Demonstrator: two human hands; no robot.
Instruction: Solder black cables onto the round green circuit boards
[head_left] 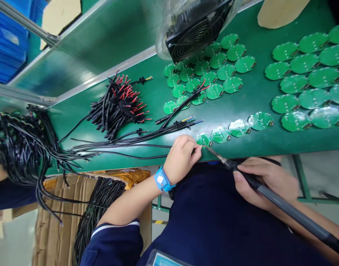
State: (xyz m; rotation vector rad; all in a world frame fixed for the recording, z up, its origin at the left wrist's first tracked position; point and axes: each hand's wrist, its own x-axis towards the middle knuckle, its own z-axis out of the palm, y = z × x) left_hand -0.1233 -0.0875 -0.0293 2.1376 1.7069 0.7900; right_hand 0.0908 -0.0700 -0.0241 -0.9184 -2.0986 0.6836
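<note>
My left hand (183,157), with a blue wrist strap (162,180), is closed in a pinch at the edge of a round green circuit board (204,139); I cannot make out what the fingertips hold. My right hand (265,181) grips a soldering iron (269,194), whose tip (210,150) touches that same board. The board is the leftmost of a short row of boards (238,127) along the front edge of the green bench (241,107). A bundle of black wires with coloured ends (147,135) lies just left of the hand.
Several green boards lie in groups at the middle (208,74) and right (308,77). A black fan (194,29) stands at the back. Black wires with red tips (119,105) sit left, more cables (19,147) hang at far left. A cardboard box (75,207) stands below.
</note>
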